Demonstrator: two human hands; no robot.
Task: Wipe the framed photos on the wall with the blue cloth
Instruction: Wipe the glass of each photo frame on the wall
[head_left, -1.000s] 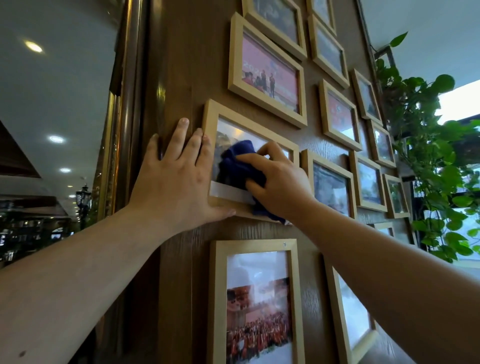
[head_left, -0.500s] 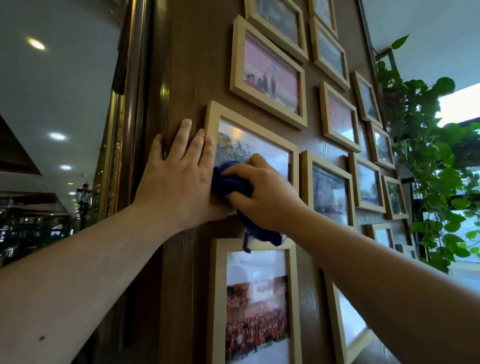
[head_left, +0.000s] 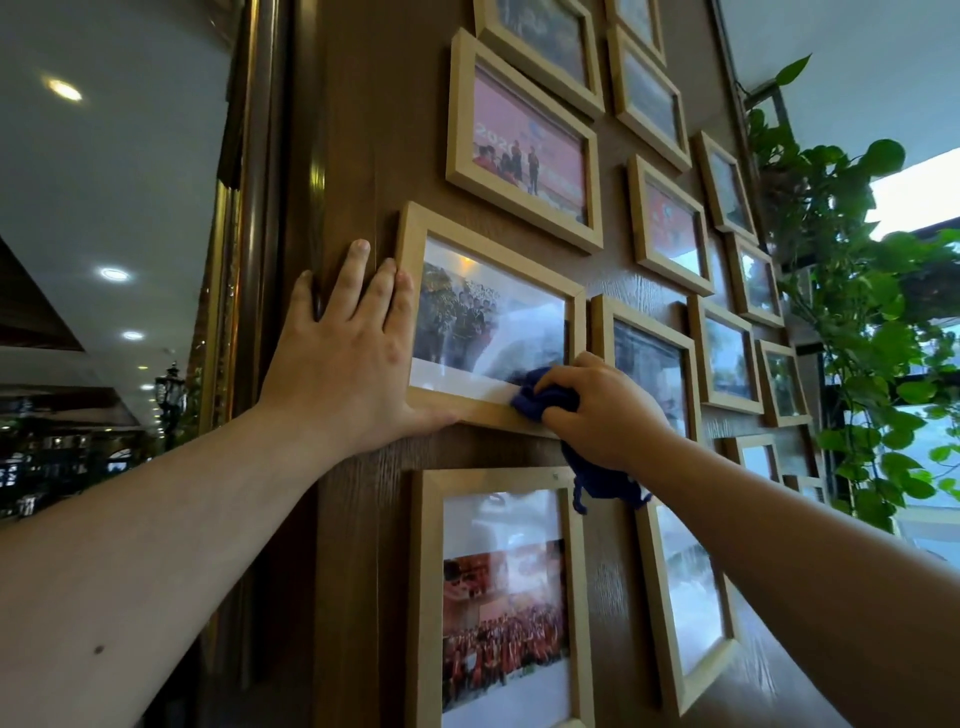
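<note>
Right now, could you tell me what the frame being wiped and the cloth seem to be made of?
The frame looks like pale unpainted wood with a matte finish and faint grain; its front pane reflects light, so glass or acrylic. The blue cloth looks soft and fuzzy, bunching and trailing a thread, probably microfibre or terry.

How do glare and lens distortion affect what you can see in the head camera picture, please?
In the head view, pale window glare washes the glass of the light wooden frame above the bunched blue cloth in the right hand; the wide lens bows the frames; the bright window is blown out; the left hand stays sharp.
</note>
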